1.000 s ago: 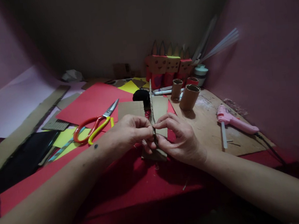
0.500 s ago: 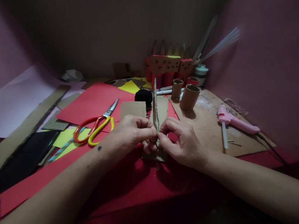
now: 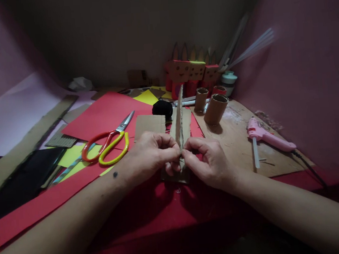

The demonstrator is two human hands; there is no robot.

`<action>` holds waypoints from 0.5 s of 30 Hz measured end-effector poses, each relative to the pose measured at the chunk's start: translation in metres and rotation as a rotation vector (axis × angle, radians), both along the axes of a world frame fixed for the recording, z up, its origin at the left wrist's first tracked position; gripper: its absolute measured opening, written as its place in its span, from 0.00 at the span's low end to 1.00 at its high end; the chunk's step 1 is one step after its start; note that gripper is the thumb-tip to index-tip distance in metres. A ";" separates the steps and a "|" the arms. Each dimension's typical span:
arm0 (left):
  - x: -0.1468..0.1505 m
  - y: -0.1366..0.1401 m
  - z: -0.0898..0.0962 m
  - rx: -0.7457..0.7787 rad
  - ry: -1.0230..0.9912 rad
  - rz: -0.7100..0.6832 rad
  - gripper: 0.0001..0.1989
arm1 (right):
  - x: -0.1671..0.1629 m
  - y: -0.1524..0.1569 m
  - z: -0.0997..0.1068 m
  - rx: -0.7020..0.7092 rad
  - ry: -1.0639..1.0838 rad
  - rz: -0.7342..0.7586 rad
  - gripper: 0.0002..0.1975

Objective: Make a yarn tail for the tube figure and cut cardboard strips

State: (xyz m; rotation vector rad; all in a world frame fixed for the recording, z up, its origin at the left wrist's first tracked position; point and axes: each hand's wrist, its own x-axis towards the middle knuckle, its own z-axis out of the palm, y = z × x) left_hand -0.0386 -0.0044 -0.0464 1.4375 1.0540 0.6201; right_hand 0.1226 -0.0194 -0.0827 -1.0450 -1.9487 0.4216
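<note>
Seen nearly edge-on, a piece of cardboard [image 3: 180, 116] stands upright at the centre. My left hand [image 3: 159, 151] pinches its near end from the left. From the right, my right hand [image 3: 206, 157] pinches the same end, fingertips almost meeting the left ones. Beneath lies a flat cardboard strip [image 3: 174, 177], partly hidden by my hands. A square of cardboard [image 3: 150, 124] rests just beyond my left hand, beside a black ball of yarn or similar [image 3: 162, 108]. Scissors [image 3: 106, 146] with red and yellow handles lie to the left, blades pointing away.
At right, a pink glue gun [image 3: 268, 136] rests on a brown board [image 3: 239, 148]. Cardboard tubes [image 3: 216, 110] stand behind my right hand. Decorated figures with ears [image 3: 191, 71] are at the back. Red paper [image 3: 105, 112] and a long cardboard strip [image 3: 31, 139] spread leftward.
The upright cardboard has tilted, its top leaning further right. Both hands have shifted very slightly right, keeping their pinch at its near end.
</note>
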 end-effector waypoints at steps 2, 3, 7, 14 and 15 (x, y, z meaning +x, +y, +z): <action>0.000 0.000 0.001 0.003 0.004 0.003 0.04 | 0.000 0.000 0.000 -0.001 0.002 -0.003 0.09; 0.001 -0.001 0.001 0.007 0.010 0.005 0.04 | 0.000 0.000 0.000 0.003 0.002 0.000 0.09; 0.002 -0.001 0.001 0.031 0.041 0.002 0.04 | 0.000 0.001 0.000 0.006 0.008 0.034 0.10; 0.000 -0.002 -0.001 0.029 0.035 -0.003 0.04 | 0.004 0.002 -0.002 -0.157 0.055 0.075 0.10; 0.000 -0.002 0.000 0.033 0.036 -0.005 0.04 | 0.004 0.002 -0.002 -0.163 0.056 0.074 0.10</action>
